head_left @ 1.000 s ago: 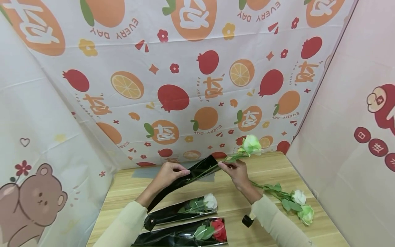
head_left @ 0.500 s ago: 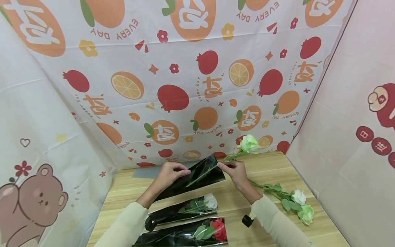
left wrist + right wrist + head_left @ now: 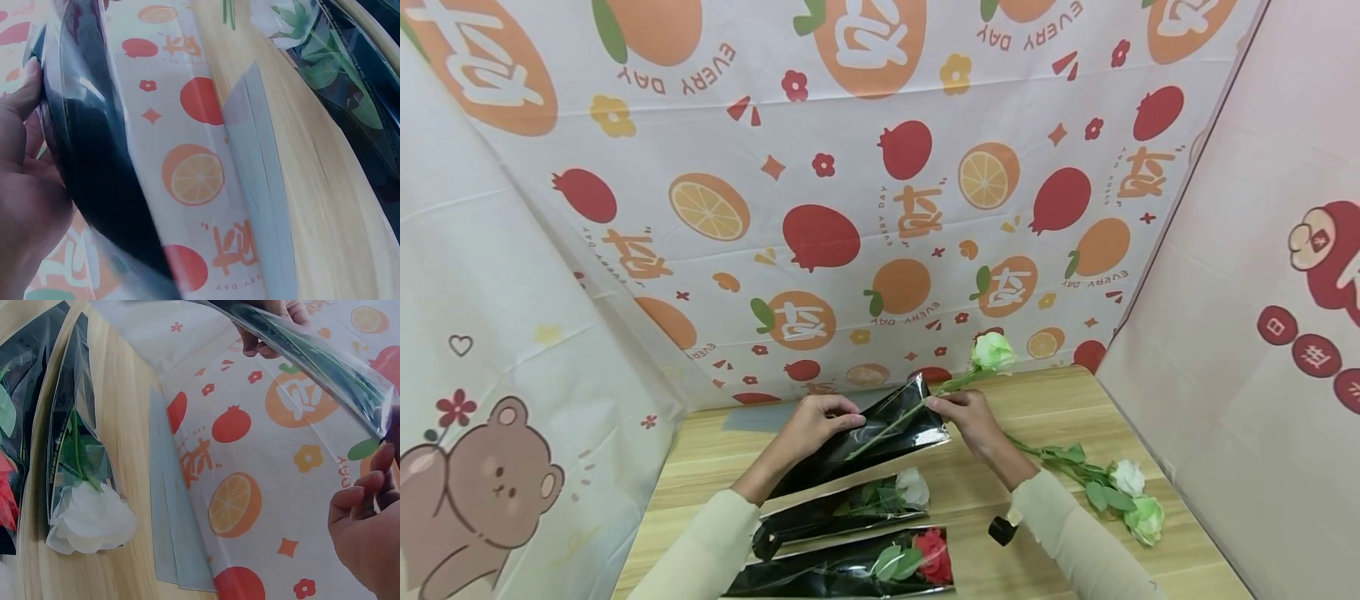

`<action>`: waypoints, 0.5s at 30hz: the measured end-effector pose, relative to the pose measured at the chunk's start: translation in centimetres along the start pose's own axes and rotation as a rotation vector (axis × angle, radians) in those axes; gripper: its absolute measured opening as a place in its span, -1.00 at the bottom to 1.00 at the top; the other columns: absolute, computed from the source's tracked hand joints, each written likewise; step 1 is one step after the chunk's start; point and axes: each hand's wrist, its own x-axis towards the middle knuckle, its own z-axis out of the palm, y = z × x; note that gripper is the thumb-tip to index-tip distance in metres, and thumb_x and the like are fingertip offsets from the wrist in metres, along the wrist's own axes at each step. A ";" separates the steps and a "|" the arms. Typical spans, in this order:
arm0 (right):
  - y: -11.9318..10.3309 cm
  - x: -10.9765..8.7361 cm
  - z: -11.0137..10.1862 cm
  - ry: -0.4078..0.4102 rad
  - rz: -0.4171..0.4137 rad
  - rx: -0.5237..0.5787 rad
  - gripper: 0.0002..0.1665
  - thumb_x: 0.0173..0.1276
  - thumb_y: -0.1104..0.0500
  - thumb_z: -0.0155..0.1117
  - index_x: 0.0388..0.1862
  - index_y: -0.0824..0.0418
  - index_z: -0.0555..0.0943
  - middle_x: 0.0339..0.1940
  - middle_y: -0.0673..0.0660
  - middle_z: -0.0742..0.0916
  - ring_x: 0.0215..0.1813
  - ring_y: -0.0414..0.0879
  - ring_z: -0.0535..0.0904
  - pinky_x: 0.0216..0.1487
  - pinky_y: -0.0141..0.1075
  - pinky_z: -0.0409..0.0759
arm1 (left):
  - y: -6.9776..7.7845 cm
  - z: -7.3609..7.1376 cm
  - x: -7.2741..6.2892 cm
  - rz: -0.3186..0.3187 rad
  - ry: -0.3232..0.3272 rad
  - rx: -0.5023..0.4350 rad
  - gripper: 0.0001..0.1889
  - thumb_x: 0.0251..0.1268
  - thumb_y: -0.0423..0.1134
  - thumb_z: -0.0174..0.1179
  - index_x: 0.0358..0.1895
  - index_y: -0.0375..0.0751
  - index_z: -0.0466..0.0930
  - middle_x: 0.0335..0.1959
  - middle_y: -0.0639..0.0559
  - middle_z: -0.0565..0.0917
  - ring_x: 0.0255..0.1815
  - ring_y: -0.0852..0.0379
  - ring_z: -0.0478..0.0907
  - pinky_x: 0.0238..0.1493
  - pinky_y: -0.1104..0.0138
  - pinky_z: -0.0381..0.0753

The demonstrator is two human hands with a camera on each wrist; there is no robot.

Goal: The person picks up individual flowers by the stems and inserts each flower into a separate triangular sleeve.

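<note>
My left hand [image 3: 820, 425] pinches the upper edge of a black flower sleeve [image 3: 831, 462] with a clear front, held tilted above the table. At the sleeve's mouth, my right hand [image 3: 973, 421] pinches the stem of a pale green rose [image 3: 994, 352]. The lower stem lies inside the sleeve, seen through the clear film, while the bloom stands outside to the upper right. In the left wrist view the dark sleeve [image 3: 100, 156] bends along my left fingers. The right wrist view shows the sleeve's clear end [image 3: 375, 406] close to my right fingers.
Nearer me lie a white rose in a sleeve [image 3: 913, 490] and a red rose in a sleeve [image 3: 932, 557]. A loose white rose [image 3: 1126, 478] and green rose [image 3: 1145, 521] lie at the right. Grey sheets [image 3: 169, 512] lie along the patterned back curtain [image 3: 820, 183].
The green rose has moved a little left and down, its stem slanting within the sleeve. The sleeve has spread wider at its mouth. Both hands keep nearly the same place.
</note>
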 end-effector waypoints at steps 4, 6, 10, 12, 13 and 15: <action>0.0 0.2 0.3 -0.060 0.024 0.027 -0.78 0.45 0.23 0.35 -0.30 -0.10 0.80 -0.20 -0.21 0.78 -0.01 -0.30 0.65 0.08 -0.36 0.60 | 0.4 0.2 0.1 -0.005 0.001 0.015 -0.91 0.32 -0.10 0.43 -0.22 0.03 0.83 -0.24 0.07 0.82 -0.36 0.31 0.63 -0.23 0.40 0.62; 0.1 0.2 0.4 -0.084 0.027 0.037 -0.80 0.46 0.22 0.35 -0.19 -0.09 0.80 -0.08 -0.23 0.78 0.12 -0.30 0.64 0.18 -0.36 0.57 | 0.6 0.3 0.1 -0.015 0.003 0.018 -0.90 0.32 -0.09 0.43 -0.22 0.02 0.83 -0.24 0.07 0.81 -0.35 0.32 0.62 -0.24 0.40 0.61; 0.1 0.1 0.8 -0.110 0.013 0.032 -0.77 0.43 0.21 0.39 0.02 0.01 0.78 0.14 -0.18 0.72 0.22 -0.28 0.57 0.23 -0.33 0.53 | 1.0 0.7 0.2 -0.026 0.019 0.018 -0.90 0.33 -0.10 0.42 -0.23 -0.01 0.82 -0.27 0.06 0.80 -0.37 0.33 0.59 -0.26 0.41 0.59; 0.1 0.1 0.9 -0.125 -0.007 0.017 -0.63 0.41 0.20 0.42 0.18 0.04 0.70 0.21 -0.10 0.68 0.22 -0.26 0.55 0.21 -0.31 0.53 | 1.2 0.8 0.2 -0.025 0.033 0.029 -0.91 0.34 -0.11 0.42 -0.23 -0.01 0.81 -0.28 0.07 0.80 -0.38 0.33 0.59 -0.27 0.41 0.59; 0.0 0.0 1.0 -0.134 -0.017 0.006 -0.52 0.40 0.19 0.43 0.29 0.01 0.64 0.17 -0.08 0.69 0.19 -0.25 0.57 0.19 -0.30 0.55 | 1.3 0.9 0.2 -0.022 0.042 0.040 -0.92 0.34 -0.12 0.42 -0.23 -0.01 0.81 -0.29 0.08 0.80 -0.38 0.33 0.59 -0.26 0.41 0.59; -0.1 0.1 1.1 -0.153 -0.017 -0.015 -0.54 0.39 0.19 0.45 0.25 0.03 0.64 0.01 -0.07 0.74 0.08 -0.23 0.62 0.14 -0.26 0.57 | 1.5 0.9 0.2 -0.020 0.056 0.059 -0.93 0.34 -0.12 0.42 -0.24 0.01 0.81 -0.29 0.11 0.81 -0.36 0.34 0.61 -0.25 0.41 0.60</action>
